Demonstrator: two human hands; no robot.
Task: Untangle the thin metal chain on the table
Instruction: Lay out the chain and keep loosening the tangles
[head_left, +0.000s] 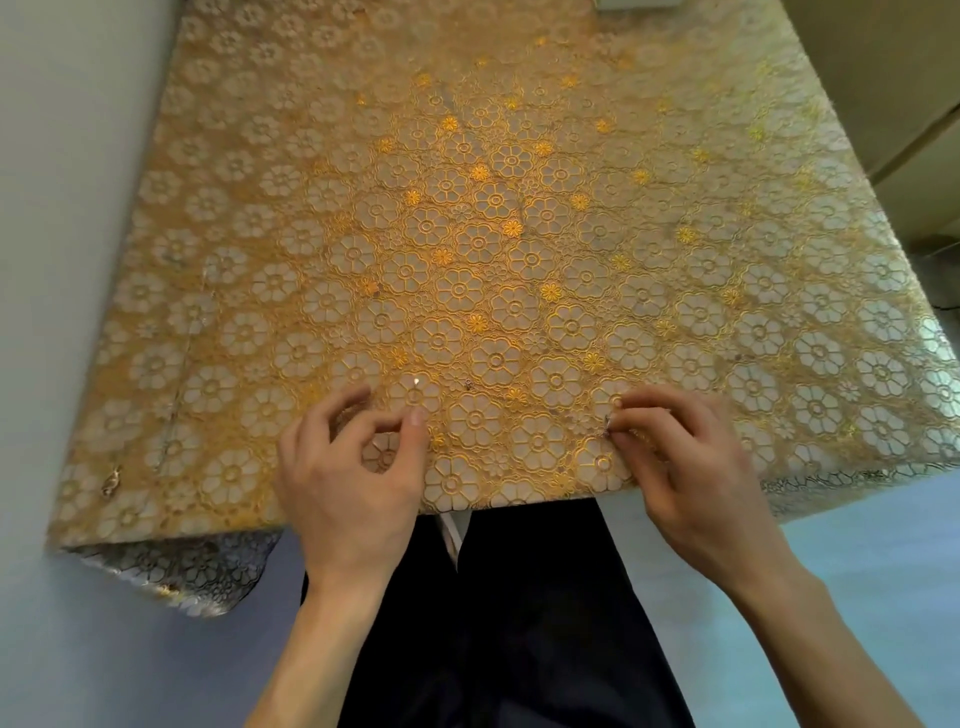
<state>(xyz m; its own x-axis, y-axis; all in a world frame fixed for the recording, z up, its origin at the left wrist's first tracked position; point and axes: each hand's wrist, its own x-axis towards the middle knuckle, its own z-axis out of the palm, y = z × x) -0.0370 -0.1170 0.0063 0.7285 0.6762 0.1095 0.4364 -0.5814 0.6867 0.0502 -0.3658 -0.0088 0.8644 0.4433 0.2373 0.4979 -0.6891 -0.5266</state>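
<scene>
Right hand (680, 467) pinches chain (607, 425); left hand (358, 467) curled alongside; floral tablecloth (493, 234) beneath.

Looking down on a bench (545, 500) with a gold flower cloth (519, 234). Low in the middle, a left grip (358, 467), thumb (415, 423) and fingers bent into a ring, too hard to tell if holding anything. Low on the right, a right grip (685, 467) pinching a tiny silver bit of thin chain (607, 425). Little bright speck (416, 382) on the cloth just above the left thumb.
</scene>
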